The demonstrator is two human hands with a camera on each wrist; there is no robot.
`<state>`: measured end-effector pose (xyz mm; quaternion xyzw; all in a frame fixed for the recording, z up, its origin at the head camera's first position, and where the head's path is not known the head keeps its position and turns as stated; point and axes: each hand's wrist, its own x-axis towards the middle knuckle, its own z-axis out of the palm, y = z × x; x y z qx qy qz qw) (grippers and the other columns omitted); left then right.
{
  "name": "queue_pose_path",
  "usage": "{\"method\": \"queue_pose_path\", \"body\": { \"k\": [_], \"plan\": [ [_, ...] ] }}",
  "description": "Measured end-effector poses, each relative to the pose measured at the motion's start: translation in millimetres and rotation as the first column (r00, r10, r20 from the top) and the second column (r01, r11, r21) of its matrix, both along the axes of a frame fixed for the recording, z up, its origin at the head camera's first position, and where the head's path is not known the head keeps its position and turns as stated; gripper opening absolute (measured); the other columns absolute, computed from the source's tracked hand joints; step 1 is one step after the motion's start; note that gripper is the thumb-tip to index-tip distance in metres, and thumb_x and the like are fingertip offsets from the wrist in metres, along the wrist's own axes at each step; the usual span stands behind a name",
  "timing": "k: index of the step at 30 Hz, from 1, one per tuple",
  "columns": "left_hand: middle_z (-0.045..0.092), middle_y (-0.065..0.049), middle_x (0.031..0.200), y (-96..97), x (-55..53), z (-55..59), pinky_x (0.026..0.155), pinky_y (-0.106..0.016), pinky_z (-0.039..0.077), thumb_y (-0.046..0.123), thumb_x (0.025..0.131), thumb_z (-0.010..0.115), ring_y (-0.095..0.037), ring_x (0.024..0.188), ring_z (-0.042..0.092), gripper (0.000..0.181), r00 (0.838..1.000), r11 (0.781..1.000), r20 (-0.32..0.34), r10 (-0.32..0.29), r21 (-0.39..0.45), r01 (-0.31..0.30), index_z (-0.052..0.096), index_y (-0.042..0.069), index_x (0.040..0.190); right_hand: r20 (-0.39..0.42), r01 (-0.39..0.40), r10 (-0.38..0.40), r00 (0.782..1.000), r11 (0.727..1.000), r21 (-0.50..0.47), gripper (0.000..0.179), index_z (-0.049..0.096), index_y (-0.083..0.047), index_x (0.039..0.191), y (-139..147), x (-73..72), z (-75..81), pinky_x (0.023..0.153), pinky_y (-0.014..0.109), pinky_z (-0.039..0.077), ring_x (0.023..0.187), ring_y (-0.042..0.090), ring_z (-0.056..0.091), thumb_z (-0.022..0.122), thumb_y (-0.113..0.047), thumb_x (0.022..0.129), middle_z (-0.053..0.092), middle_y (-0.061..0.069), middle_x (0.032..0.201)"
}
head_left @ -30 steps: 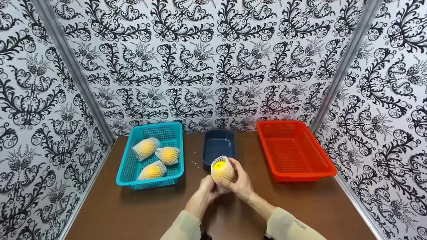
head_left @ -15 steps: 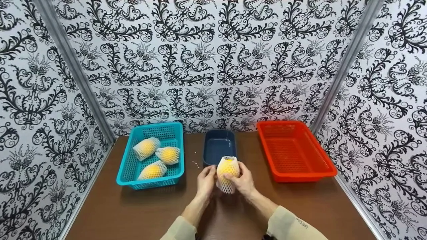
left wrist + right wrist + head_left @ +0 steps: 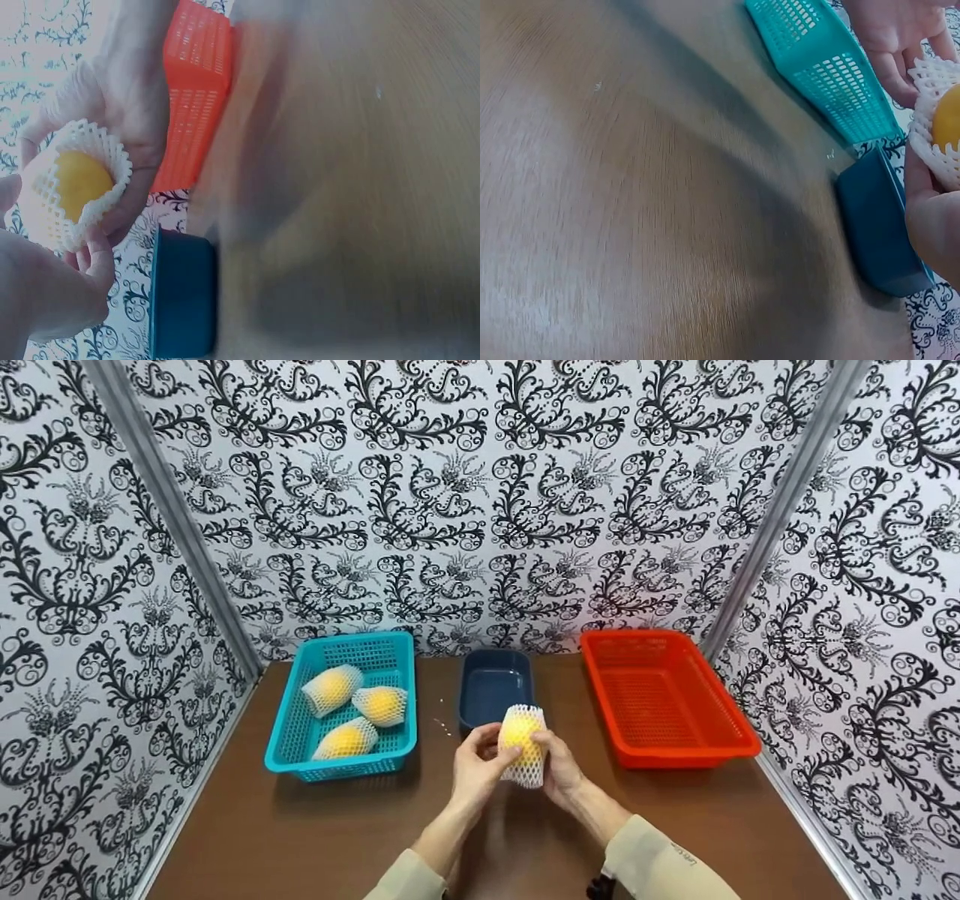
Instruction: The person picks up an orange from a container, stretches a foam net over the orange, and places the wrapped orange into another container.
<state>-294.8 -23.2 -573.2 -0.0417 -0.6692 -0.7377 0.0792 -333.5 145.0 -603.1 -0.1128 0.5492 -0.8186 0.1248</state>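
A yellow fruit (image 3: pixel 521 733) in a white foam net (image 3: pixel 528 775) is held up between my two hands, in front of the small dark blue tray (image 3: pixel 495 690). My left hand (image 3: pixel 474 772) pinches its left side, thumb across the front of the net. From the right, my right hand (image 3: pixel 564 771) grips the same fruit, its fingers partly hidden behind it. One end of the net gapes in the left wrist view, baring the smooth yellow skin (image 3: pixel 84 184). The right wrist view catches only part of the netted fruit (image 3: pixel 946 124) at its edge.
At left, a turquoise basket (image 3: pixel 409 742) contains three more netted yellow fruits (image 3: pixel 346 742). A red basket (image 3: pixel 686 753) with nothing in it stands at right. Small white bits (image 3: pixel 442 726) lie on the brown table (image 3: pixel 300 840). Patterned walls (image 3: pixel 480 510) enclose the back and sides.
The netted fruit has shifted right and turned more upright, its top end tipping out of sight. The left hand has come from below and behind it to its left side, thumb now in front.
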Motion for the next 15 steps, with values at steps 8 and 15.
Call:
{"method": "queue_pose_path", "body": {
  "k": [8,15],
  "plan": [
    [0.072,-0.024,0.129,5.6,4.9,5.6,0.090,-0.031,0.062,0.008,0.080,0.095,-0.030,0.106,0.075,0.067,0.995,0.979,-0.001,0.100,-0.179,-0.099,0.067,-0.004,0.140,-0.025,0.150,-0.148,0.989,0.986,0.080,0.043,0.062,0.005,0.144,-3,-0.4,1.3,0.095,0.031,0.062,0.102,0.015,0.074,0.061,-0.009,0.103,0.080,0.000,0.111],
    [0.071,-0.022,0.128,13.1,3.9,1.9,0.098,-0.046,0.062,0.016,0.079,0.094,-0.030,0.111,0.071,0.074,0.988,0.925,-0.018,0.152,-0.348,-0.149,0.067,-0.004,0.145,-0.123,0.361,-0.340,0.932,0.873,0.328,0.052,0.068,0.005,0.142,-10,6.6,9.2,0.088,0.024,0.059,0.100,0.014,0.070,0.084,-0.011,0.096,0.080,0.011,0.115]
  ]
}}
